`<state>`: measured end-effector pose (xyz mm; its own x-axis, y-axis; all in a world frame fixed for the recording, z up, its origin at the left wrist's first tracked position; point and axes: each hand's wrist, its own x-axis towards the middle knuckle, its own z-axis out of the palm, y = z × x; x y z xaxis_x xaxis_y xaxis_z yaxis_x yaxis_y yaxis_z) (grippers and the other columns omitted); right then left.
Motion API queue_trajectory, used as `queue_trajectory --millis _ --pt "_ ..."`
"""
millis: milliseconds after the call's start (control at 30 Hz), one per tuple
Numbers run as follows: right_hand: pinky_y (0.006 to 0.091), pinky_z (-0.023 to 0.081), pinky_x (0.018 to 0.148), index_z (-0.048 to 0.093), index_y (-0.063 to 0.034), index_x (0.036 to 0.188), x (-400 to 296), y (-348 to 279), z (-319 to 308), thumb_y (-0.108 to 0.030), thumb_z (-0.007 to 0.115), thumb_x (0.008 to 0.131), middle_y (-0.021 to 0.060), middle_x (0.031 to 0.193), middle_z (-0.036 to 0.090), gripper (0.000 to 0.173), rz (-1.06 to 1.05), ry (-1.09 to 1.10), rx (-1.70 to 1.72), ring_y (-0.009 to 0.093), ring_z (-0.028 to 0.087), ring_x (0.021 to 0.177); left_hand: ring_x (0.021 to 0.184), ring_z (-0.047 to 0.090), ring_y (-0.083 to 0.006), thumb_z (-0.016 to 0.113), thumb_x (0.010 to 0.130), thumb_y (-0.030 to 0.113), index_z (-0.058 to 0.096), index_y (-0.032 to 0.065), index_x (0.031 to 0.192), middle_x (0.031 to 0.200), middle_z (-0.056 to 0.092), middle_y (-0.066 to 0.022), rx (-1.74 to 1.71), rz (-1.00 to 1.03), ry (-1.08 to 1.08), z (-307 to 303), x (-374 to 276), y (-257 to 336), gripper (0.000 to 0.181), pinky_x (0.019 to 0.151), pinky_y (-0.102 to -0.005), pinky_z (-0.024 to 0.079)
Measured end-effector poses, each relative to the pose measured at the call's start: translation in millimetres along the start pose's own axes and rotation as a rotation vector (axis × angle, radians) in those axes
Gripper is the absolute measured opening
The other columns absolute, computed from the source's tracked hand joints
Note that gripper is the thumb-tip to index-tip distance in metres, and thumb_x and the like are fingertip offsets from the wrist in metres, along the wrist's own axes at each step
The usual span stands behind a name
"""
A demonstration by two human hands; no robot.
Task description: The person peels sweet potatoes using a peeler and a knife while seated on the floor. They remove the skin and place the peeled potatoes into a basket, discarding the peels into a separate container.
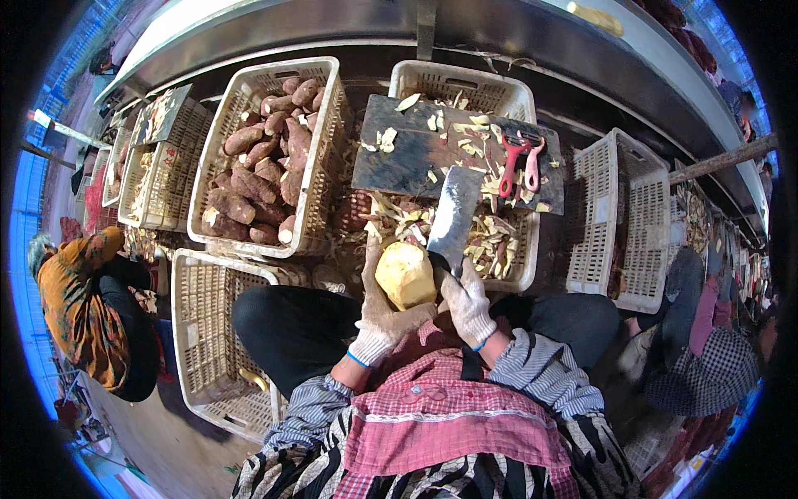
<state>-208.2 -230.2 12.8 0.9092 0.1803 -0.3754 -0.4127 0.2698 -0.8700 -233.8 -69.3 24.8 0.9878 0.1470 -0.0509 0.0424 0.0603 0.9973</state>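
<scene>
In my gloved left hand [381, 315] rests a peeled, pale yellow tuber [405, 276], with the palm under it and the fingers along its left side. My gloved right hand [466, 305] grips the dark handle of a cleaver [456, 209]. The broad blade points up and away from me, just right of the tuber. Beyond it lies a dark cutting board [399, 159] across a white plastic crate [527, 249]. Peel scraps [492, 246] fill the near part of that crate. Two peelers, one red [512, 163] and one pink [533, 163], lie on the board among scraps.
A crate [194, 206] of unpeeled tubers [252, 184] stands to the left. Nearer me, another crate [187, 349] holds one pale piece [254, 378]. More crates [614, 218] stand at right. A metal ledge [499, 40] runs behind. People sit at left [93, 312] and right [704, 355].
</scene>
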Motion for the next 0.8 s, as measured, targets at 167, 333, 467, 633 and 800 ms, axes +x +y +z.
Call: queue_trajectory --millis 167,333,467,633,800 --pt "0.0392 0.05 0.06 0.058 0.0021 0.099 -17.3 -35.9 -10.7 -0.027 0.068 0.091 0.0135 0.077 0.064 0.032 -0.228 -0.03 -0.85 0.025 0.063 0.063 0.126 0.053 -0.0271 0.095 0.058 0.022 0.027 0.0017 0.148 0.139 0.048 -0.0157 -0.255 -0.163 -0.061 -14.8 0.2 -30.3 0.114 0.105 -0.0401 0.046" --pt "0.0445 0.054 0.057 0.057 -0.0073 0.094 -26.5 -88.5 -15.3 -0.027 0.069 0.086 0.0157 0.078 0.065 0.025 -0.614 -0.158 -1.37 0.035 0.066 0.066 0.122 0.056 -0.0259 0.092 0.061 0.022 0.03 0.0026 0.148 0.134 0.054 -0.0136 -0.214 -0.19 -0.038 -22.9 -3.4 -60.6 0.109 0.102 -0.0392 0.048" --pt "0.042 0.055 0.056 0.055 -0.0075 0.098 -36.5 -115.8 3.7 -0.021 0.064 0.086 0.0129 0.079 0.061 0.021 -0.756 -0.358 -1.486 0.033 0.066 0.067 0.114 0.06 -0.0244 0.075 0.079 0.016 0.044 0.0002 0.137 0.125 0.059 -0.0143 0.513 0.094 -0.193 -36.2 -5.7 -68.4 0.068 0.095 -0.038 0.052" --pt "0.0452 0.054 0.054 0.052 -0.0074 0.101 -3.8 -90.6 -25.0 -0.027 0.052 0.094 0.0155 0.084 0.064 0.021 -0.255 -0.195 -1.76 0.032 0.068 0.068 0.103 0.065 -0.024 0.07 0.084 0.021 0.042 -0.0043 0.137 0.117 0.062 -0.0156 -0.256 -0.358 0.007 -16.7 -7.9 0.3 0.065 0.088 -0.0351 0.055" --pt "0.0502 0.053 0.065 0.051 -0.0083 0.11 -8.3 -65.0 -13.2 -0.034 0.052 0.095 0.0186 0.084 0.067 0.029 -0.152 -0.1 -1.451 0.036 0.068 0.074 0.116 0.061 -0.0286 0.067 0.083 0.03 0.034 0.0037 0.149 0.134 0.055 -0.0157 -0.608 -0.529 -0.08 -11.0 -12.2 -26.1 0.078 0.098 -0.0411 0.052"
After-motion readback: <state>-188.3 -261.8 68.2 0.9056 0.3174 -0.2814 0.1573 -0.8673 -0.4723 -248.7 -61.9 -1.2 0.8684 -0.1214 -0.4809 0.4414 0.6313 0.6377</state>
